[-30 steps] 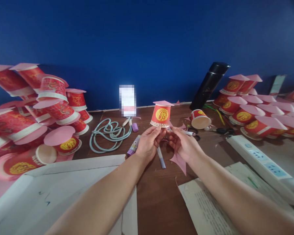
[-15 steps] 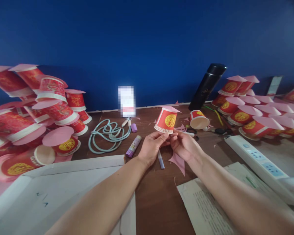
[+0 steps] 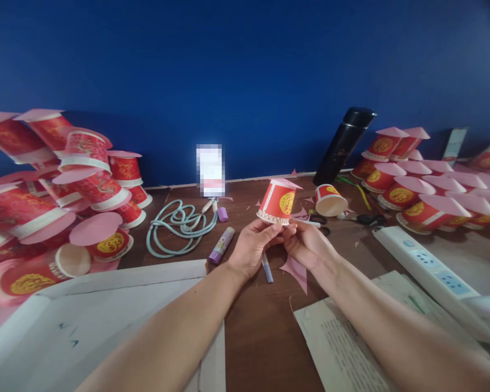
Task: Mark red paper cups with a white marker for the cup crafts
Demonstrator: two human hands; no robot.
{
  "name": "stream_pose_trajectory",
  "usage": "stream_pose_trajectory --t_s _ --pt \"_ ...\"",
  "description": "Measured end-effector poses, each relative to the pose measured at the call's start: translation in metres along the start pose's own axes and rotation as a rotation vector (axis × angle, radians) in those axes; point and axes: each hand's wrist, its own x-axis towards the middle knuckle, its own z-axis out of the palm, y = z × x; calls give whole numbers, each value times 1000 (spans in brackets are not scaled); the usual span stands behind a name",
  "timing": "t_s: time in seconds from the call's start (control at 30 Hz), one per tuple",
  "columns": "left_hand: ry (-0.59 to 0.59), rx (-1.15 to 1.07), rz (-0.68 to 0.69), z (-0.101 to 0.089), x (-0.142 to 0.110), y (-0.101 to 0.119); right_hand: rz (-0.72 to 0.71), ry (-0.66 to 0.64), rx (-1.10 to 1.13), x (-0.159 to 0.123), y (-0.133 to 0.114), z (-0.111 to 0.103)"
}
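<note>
Gripping the lower rim, we hold a red cup upside down.
Left hand and right hand both pinch it; pink paper tops it.

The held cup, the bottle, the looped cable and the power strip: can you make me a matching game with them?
Things:
1. held cup
2. bottle
3. looped cable
4. power strip

Looks:
A. light blue
B. white, with sockets
C. red, with pink paper on top
D. black

Pairs: 1-C, 2-D, 3-A, 4-B
</note>
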Motion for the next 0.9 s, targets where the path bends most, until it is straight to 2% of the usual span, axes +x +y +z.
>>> stream_pose_trajectory --t_s 0.1,0.23,0.4,0.73,0.9 --pt "-13 -47 3 0 0 0 91 27 47 -1 -1 2" --pt "-17 -109 -21 0 0 0 133 71 129 -3 -3 5" --pt "49 -172 -36 -1 0 2 125 84 137 -4 -5 7" --pt "81 -246 -28 -2 0 0 95 53 137 -5 -5 7" --pt "55 -217 -23 1 0 -2 77 48 145 -3 -4 5"
